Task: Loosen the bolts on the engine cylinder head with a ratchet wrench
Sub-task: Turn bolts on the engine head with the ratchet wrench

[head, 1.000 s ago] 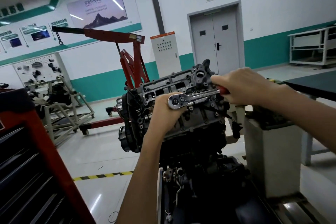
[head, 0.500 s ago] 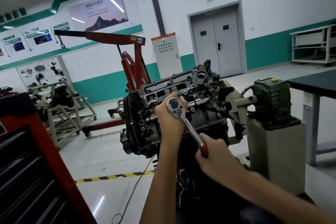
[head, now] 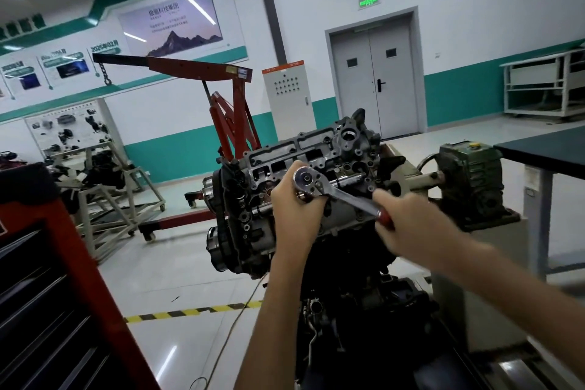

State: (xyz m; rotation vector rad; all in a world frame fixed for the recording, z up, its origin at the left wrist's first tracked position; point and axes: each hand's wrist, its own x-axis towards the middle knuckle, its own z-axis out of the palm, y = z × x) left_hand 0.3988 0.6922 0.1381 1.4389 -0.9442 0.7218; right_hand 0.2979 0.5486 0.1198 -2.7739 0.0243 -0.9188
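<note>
- Sitting against the engine cylinder head (head: 285, 153), the ratchet wrench (head: 345, 198) has its round chrome head at the left hand's fingertips. Its shaft slants down and rightward into the right hand.
- The left hand (head: 296, 215) is wrapped round the wrench just under that round head, thumb and fingers curled close on it. Whatever bolt sits beneath is hidden by the hand.
- The right hand (head: 408, 226), blurred, is clenched around the red handle grip (head: 385, 218) at the shaft's other end, lower than the left hand and to its right.
- Behind both hands the engine (head: 243, 231) stands tilted, its open top turned toward the camera.
- Just right of the right hand, a shaft joins the engine to a green gearbox (head: 471, 180) on a grey pedestal, and a dark table (head: 544, 152) stands beyond it.
- Far behind the left hand are a red engine hoist (head: 196, 65), a white electrical cabinet (head: 286, 95) and a grey double door (head: 373, 79).
- Left of the left forearm, near the camera, stands a red-and-black tool cabinet (head: 47, 294). Yellow-and-black floor tape (head: 190, 312) lies between it and the forearm.
</note>
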